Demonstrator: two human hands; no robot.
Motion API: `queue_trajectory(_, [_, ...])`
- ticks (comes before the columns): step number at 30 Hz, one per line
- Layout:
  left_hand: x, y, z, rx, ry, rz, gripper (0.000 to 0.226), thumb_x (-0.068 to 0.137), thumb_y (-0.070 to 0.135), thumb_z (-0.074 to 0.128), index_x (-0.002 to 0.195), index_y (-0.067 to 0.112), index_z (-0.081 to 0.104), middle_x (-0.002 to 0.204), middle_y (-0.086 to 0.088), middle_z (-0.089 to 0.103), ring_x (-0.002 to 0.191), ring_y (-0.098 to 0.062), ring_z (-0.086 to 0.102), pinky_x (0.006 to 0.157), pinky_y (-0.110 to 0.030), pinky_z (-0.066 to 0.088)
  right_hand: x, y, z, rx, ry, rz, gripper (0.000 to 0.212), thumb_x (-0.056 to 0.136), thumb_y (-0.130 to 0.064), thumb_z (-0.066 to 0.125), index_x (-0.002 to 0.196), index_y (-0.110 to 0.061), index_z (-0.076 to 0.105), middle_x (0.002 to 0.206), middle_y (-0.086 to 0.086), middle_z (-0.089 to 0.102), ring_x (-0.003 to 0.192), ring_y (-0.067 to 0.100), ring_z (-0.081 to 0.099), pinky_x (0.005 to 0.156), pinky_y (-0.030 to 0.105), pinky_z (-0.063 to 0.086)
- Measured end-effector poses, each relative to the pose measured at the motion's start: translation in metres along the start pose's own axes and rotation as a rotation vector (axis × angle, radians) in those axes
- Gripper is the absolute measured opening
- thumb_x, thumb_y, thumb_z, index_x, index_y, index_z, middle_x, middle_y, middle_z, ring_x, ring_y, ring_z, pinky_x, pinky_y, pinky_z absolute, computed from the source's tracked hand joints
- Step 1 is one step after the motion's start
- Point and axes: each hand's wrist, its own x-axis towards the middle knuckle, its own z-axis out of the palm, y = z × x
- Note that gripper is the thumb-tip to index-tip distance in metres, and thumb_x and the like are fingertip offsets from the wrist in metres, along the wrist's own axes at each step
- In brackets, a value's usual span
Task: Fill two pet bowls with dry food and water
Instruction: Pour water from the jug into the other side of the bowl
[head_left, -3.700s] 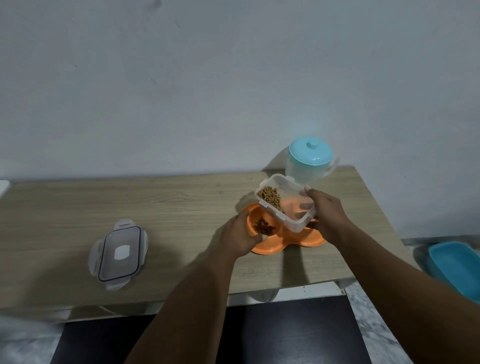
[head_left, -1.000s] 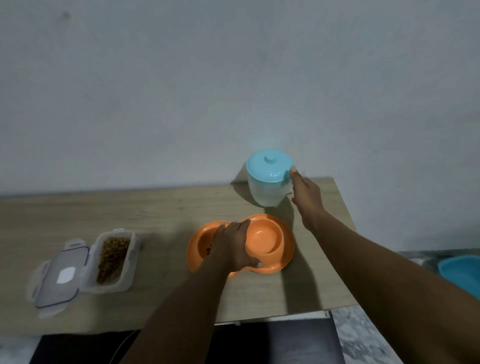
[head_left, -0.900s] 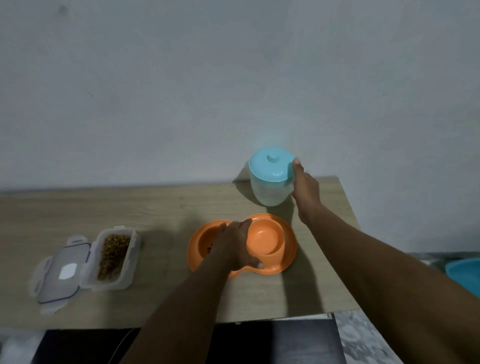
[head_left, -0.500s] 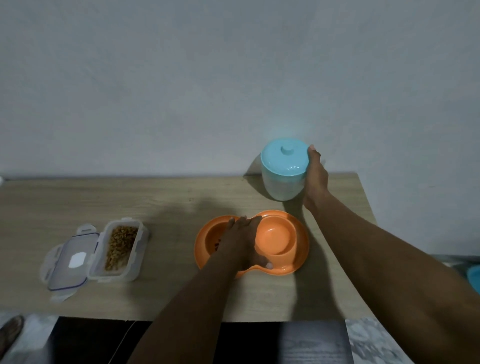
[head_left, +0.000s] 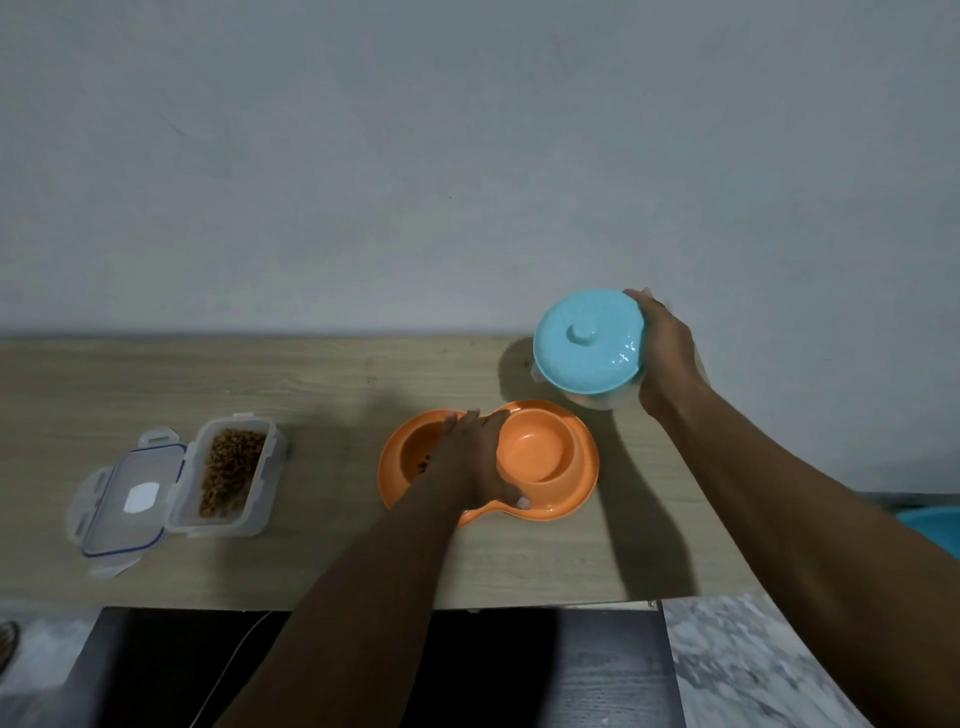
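Observation:
An orange double pet bowl (head_left: 574, 493) lies on the wooden table (head_left: 322, 395). Its left well holds a little brown dry food, mostly hidden under my left hand (head_left: 470, 460), which rests on the middle of the bowl with the thumb on its front rim. The right well looks empty. My right hand (head_left: 662, 351) grips the right side of a clear jug with a light blue lid (head_left: 587, 340), which is lifted and tilted toward me just behind the bowl.
An open clear food container (head_left: 231, 475) with brown kibble stands at the table's left, its lid (head_left: 130, 501) lying beside it. A blue tub (head_left: 935, 525) shows at the right edge on the floor. The wall runs right behind the table.
My right hand closed on the jug, lifted it and tilted it toward me. My left hand stayed on the orange bowl. Earlier, the food container was set down at the left.

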Motion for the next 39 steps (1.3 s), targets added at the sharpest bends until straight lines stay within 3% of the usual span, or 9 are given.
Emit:
queue_trajectory(4, [-0.001, 0.001, -0.002, -0.013, -0.003, 0.014, 0.132, 0.042, 0.079, 0.074, 0.154, 0.027, 0.027, 0.154, -0.005, 0.044, 0.147, -0.036, 0.028, 0.119, -0.058, 0.012, -0.018, -0.006, -0.013, -0.156, 0.029, -0.070, 0.034, 0.094, -0.044, 0.047, 0.088, -0.028, 0.076, 0.099, 0.000, 0.076, 0.099, 0.027, 0.070, 0.089, 0.049, 0.056])
queue_trajectory(10, [-0.004, 0.004, -0.006, -0.001, -0.011, 0.012, 0.127, 0.049, 0.071, 0.082, 0.155, 0.027, 0.027, 0.156, -0.002, 0.043, 0.148, -0.035, 0.026, 0.120, -0.056, 0.009, -0.036, -0.005, -0.017, -0.236, 0.014, -0.174, 0.035, 0.101, -0.037, 0.045, 0.097, -0.018, 0.074, 0.092, -0.005, 0.072, 0.089, 0.016, 0.066, 0.071, 0.033, 0.052])
queue_trajectory(24, [0.000, 0.003, -0.002, 0.004, -0.027, -0.007, 0.130, 0.048, 0.072, 0.082, 0.155, 0.026, 0.024, 0.157, -0.002, 0.039, 0.150, -0.033, 0.022, 0.121, -0.054, 0.004, -0.046, -0.021, -0.013, -0.274, -0.005, -0.328, 0.033, 0.102, -0.034, 0.046, 0.097, -0.017, 0.074, 0.094, -0.009, 0.070, 0.087, 0.006, 0.064, 0.072, 0.026, 0.052])
queue_trajectory(35, [-0.001, 0.004, -0.002, 0.000, -0.029, -0.030, 0.129, 0.049, 0.071, 0.082, 0.155, 0.027, 0.024, 0.158, -0.005, 0.038, 0.150, -0.031, 0.021, 0.121, -0.052, 0.001, -0.047, -0.049, -0.013, -0.284, -0.029, -0.413, 0.034, 0.101, -0.033, 0.047, 0.099, -0.013, 0.074, 0.093, -0.012, 0.070, 0.091, 0.008, 0.065, 0.082, 0.031, 0.054])
queue_trajectory(39, [-0.003, 0.007, -0.004, 0.002, -0.027, -0.035, 0.128, 0.052, 0.069, 0.083, 0.155, 0.025, 0.023, 0.158, -0.005, 0.037, 0.151, -0.031, 0.021, 0.122, -0.052, 0.001, -0.047, -0.058, -0.014, -0.283, -0.025, -0.443, 0.034, 0.101, -0.032, 0.048, 0.100, -0.012, 0.075, 0.092, -0.012, 0.071, 0.086, 0.002, 0.064, 0.079, 0.027, 0.052])
